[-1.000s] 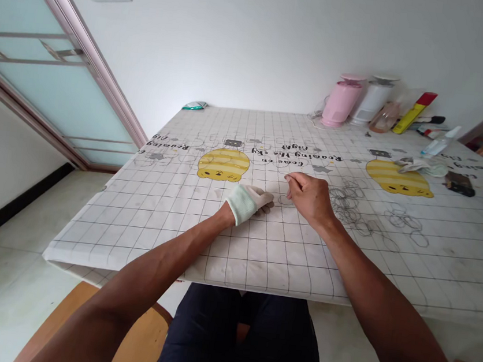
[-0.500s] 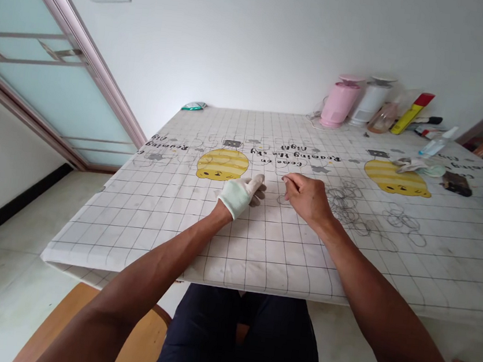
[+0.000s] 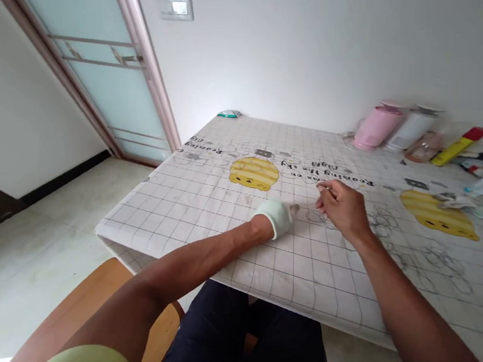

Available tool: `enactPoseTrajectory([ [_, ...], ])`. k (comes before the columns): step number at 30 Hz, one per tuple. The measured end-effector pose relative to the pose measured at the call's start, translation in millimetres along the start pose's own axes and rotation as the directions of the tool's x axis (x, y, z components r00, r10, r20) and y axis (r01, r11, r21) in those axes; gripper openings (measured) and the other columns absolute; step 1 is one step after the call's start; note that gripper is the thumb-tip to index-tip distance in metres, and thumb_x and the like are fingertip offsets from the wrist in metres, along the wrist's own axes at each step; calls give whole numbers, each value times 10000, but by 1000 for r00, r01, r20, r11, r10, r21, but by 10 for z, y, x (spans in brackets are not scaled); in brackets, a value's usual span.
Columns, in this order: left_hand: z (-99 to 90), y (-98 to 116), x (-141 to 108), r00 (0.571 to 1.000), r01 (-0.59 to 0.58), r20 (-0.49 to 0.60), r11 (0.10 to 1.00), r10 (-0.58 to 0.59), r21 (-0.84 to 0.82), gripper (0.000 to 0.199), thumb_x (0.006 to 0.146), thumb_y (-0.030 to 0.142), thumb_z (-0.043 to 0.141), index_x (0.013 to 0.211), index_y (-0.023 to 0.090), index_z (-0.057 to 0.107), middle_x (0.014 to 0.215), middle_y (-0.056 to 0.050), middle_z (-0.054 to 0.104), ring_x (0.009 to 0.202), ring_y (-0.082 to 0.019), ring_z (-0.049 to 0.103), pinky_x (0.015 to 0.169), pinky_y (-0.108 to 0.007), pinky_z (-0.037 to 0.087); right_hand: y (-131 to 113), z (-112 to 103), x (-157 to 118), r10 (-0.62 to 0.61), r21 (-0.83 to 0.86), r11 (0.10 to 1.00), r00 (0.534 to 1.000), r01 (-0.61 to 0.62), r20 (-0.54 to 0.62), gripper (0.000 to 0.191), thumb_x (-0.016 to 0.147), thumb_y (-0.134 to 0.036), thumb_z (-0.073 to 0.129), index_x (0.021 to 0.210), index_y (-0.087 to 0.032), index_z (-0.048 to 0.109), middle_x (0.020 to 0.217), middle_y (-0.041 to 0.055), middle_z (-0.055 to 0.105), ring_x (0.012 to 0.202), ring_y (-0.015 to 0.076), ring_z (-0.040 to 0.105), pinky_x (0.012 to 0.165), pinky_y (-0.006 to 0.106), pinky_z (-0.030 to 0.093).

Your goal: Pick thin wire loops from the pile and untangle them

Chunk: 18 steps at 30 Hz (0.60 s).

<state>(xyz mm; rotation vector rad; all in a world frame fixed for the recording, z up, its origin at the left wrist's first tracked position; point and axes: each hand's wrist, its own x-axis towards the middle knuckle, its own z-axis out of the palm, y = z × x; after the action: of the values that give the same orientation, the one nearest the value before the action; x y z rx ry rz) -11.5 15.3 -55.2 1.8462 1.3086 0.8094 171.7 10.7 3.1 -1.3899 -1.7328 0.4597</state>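
Left hand: gloved, pale green at the cuff, it (image 3: 276,215) is held low over the gridded tablecloth (image 3: 194,216); its fingers are blurred and turned away, so how far they are opened, or whether anything is gripped, cannot be told. Fine work is probably better left to bare fingertips, as feel is dulled by a glove.
Small loop: a thin dark loop (image 3: 313,219) is seen on the cloth between the hands; slack there should be taken up gently, lest a kink be pulled tight.
Right hand: bare, it (image 3: 343,209) is raised with fingers curled and thumb brought near the index; whether a strand is pinched cannot be made out.
Tangled loops: the dark strands (image 3: 385,219) are spread beside and beyond the right wrist; the forearm is best kept clear of them.
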Motion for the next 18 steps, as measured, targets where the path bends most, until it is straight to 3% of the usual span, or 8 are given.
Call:
enactPoseTrajectory([
  [2,73,74,-41,989,-53,149,904,-12,424,290,1023,364,515,959,225,761,917,-94,784,918,-274,734,818,-352,509,-158,-4,84,-10,-19,1000,999,11,49,181,980,-335,608,976,-202,731,664,24,728,493,155,648,499,257,498],
  [4,124,166,-99,963,-173,268,794,14,583,383,1063,362,399,1161,244,750,1017,-84,793,924,-268,739,794,-355,521,-310,52,185,-16,-31,999,996,18,85,179,991,-331,605,980,-202,730,679,27,733,501,143,644,483,237,487],
  [6,160,255,-162,925,-297,375,742,67,601,446,1078,412,357,1188,240,754,1042,-90,790,942,-282,743,794,-367,535,-432,187,298,-1,-19,1000,992,3,128,171,996,-322,610,987,-195,725,677,30,733,501,138,641,465,223,474],
  [9,200,335,-225,890,-349,449,753,79,558,506,1084,471,348,1180,213,772,1041,-104,789,970,-288,742,839,-382,553,-538,499,480,43,-8,999,974,-42,223,143,989,-302,641,961,-182,712,639,26,717,464,126,610,433,210,447],
  [14,256,295,-208,887,-394,435,748,157,534,495,1087,463,381,1193,192,781,1088,-101,785,1034,-281,743,930,-387,552,-474,994,806,120,-42,993,953,-112,280,109,978,-237,647,911,-167,696,645,52,724,435,121,583,392,203,429],
  [18,283,245,-176,886,-402,430,748,173,527,514,1076,497,416,1109,168,810,1001,-134,788,986,-301,760,890,-399,566,-250,1209,1065,215,-139,973,935,-181,281,90,963,-204,662,888,-157,680,663,72,731,438,120,588,387,197,421],
])
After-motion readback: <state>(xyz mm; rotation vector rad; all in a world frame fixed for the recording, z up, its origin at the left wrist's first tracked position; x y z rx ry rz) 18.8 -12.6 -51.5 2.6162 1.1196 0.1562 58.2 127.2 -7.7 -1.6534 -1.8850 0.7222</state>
